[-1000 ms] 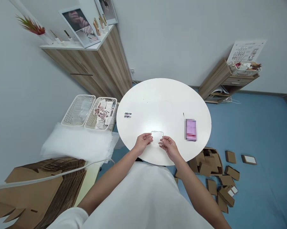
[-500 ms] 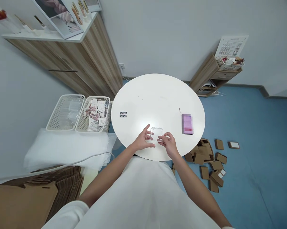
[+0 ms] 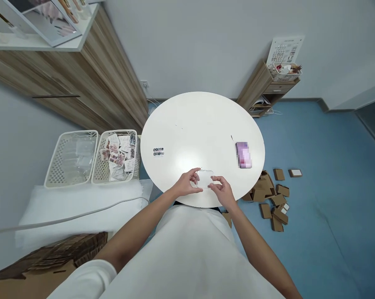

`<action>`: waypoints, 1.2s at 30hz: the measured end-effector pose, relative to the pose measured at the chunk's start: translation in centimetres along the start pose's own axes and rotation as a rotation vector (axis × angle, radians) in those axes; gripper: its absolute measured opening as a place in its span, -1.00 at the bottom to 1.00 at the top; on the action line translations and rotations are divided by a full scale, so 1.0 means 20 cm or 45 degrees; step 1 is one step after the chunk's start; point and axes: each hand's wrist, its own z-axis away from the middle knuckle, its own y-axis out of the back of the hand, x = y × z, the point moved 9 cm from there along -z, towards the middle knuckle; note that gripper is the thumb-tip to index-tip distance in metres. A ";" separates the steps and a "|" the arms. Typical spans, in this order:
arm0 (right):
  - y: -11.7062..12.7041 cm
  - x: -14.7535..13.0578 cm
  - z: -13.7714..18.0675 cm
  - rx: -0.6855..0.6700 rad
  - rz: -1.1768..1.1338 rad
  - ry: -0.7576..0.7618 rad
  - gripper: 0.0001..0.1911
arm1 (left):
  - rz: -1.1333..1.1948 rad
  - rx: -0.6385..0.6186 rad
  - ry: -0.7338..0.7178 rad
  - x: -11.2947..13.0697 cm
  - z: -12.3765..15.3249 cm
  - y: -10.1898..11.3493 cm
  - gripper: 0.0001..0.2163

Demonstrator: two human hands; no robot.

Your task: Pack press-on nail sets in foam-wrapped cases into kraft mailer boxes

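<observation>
A small clear plastic case [image 3: 205, 179], roughly square, is held between my two hands near the front edge of the white oval table [image 3: 202, 116]. My left hand [image 3: 187, 183] grips its left side, fingers at the far corner and thumb at the near one. On the right side, my right hand [image 3: 224, 191] holds it between fingers and thumb. To the left lies a small sheet with two rows of dark oval pieces [image 3: 158, 152]. A purple packet, blurred by pixels [image 3: 243, 155], lies to the right.
Two white baskets stand left of the table: one with clear plastic packaging [image 3: 84, 151], one with printed cards [image 3: 118, 155]. White foam sheets [image 3: 81, 203] and a pale cable [image 3: 112, 204] lie below them. Brown cardboard boxes [image 3: 277, 207] litter the blue floor at right.
My right hand has changed its grip on the case's right side, and my left fingers have closed in on the left side. The whole view has shifted slightly.
</observation>
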 end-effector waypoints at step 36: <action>0.14 -0.27 -0.10 -0.586 0.900 0.899 -0.50 | -0.065 0.187 0.025 0.05 -0.06 -0.22 -0.18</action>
